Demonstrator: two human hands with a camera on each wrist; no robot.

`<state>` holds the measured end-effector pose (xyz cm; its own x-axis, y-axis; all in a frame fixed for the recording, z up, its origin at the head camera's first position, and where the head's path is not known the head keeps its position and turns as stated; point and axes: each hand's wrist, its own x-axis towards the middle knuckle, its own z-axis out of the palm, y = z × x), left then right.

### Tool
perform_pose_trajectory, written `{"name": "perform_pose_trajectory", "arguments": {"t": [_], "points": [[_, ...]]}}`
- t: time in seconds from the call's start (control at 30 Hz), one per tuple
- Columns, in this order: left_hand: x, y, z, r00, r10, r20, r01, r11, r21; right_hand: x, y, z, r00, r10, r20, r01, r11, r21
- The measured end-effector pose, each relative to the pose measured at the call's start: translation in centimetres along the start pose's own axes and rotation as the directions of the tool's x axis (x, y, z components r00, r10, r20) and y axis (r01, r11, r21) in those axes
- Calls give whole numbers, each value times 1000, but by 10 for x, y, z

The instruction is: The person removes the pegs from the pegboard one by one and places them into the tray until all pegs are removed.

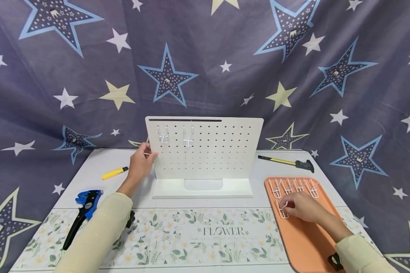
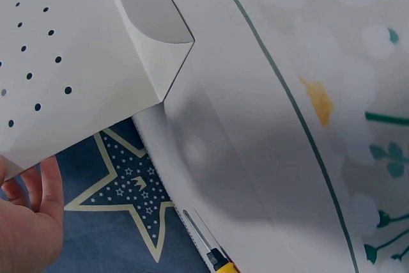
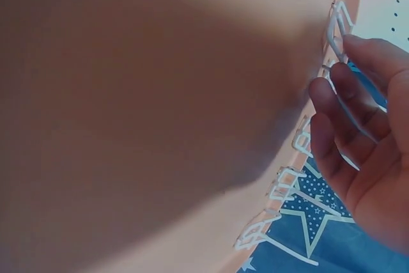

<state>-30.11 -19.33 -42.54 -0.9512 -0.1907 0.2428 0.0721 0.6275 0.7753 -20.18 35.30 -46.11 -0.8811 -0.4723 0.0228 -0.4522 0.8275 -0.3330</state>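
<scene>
Left hand (image 1: 141,162) grips the pegboard (image 1: 212,148) with curled fingers; right hand (image 1: 303,207) pinches 1 wire hook (image 1: 284,217), best lifted straight up

One big word can be read: "FLOWER" (image 1: 223,231). It is in gray capital letters on the flowery strip (image 1: 160,246) of the tabletop (image 1: 205,203). It sits between the left grip (image 1: 141,162) and the right grip (image 1: 302,206), closer to the person than both. A little star-like mark (image 1: 247,232) is at each end. Just under it runs a line of tiny pale letters (image 1: 223,238), too faint to read. Behind both grips, little crown signs (image 1: 167,81) show on big stars (image 1: 167,68) on the cloth (image 1: 205,94).
</scene>
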Motion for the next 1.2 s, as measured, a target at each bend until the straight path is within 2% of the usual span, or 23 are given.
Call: {"name": "perform_pose_trajectory", "arguments": {"t": [0.2,0.43,0.57,0.87,1.07,1.2], "points": [[0,-1,0,1000,11,-1,-11,1000,-4,-1,-2,-15,1000,16,25,-16,999,28],[1,0,0,1000,11,-3,-11,1000,-2,7,-6,-39,994,-18,-112,9,997,-75],[0,0,-1,1000,6,3,-6,1000,-3,16,-15,-54,988,-11,-152,-3,996,-91],[0,-1,-2,1000,-8,3,8,1000,-3,47,-56,-78,963,-76,-257,46,991,-122],[0,-1,-1,1000,-5,9,5,1000,-13,72,-91,-78,953,-83,-292,62,995,-79],[0,-1,-2,1000,-4,11,4,1000,-11,91,-114,-75,930,-125,-346,111,992,-60]]}}
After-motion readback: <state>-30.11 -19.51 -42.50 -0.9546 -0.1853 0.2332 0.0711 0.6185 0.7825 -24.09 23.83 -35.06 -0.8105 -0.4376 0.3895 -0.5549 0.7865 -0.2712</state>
